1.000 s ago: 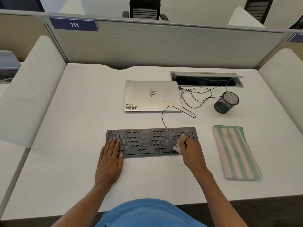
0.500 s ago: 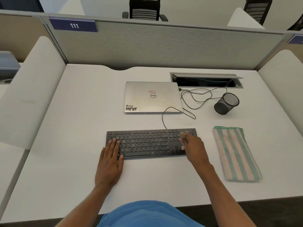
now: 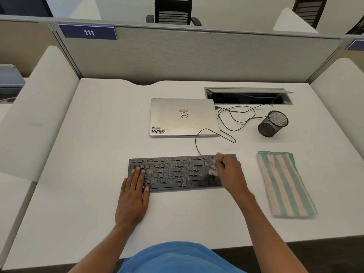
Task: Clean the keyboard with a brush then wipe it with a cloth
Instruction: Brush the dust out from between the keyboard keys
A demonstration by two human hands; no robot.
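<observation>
The right hand [image 3: 230,174] grips a small brush [image 3: 219,156] by its stubby handle, bristles on the keyboard [image 3: 177,172] at its right end; the left hand [image 3: 134,198] lies flat, fingers straight, steadying that light, rigid board (it probably skids easily)

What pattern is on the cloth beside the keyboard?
Green and pale peach stripes running lengthwise on the cloth, seen in the head view.

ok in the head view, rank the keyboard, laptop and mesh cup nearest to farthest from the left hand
1. keyboard: touching, its left end lies under the left hand.
2. laptop: behind the keyboard, mid-desk.
3. mesh cup: back right of the desk.
</observation>
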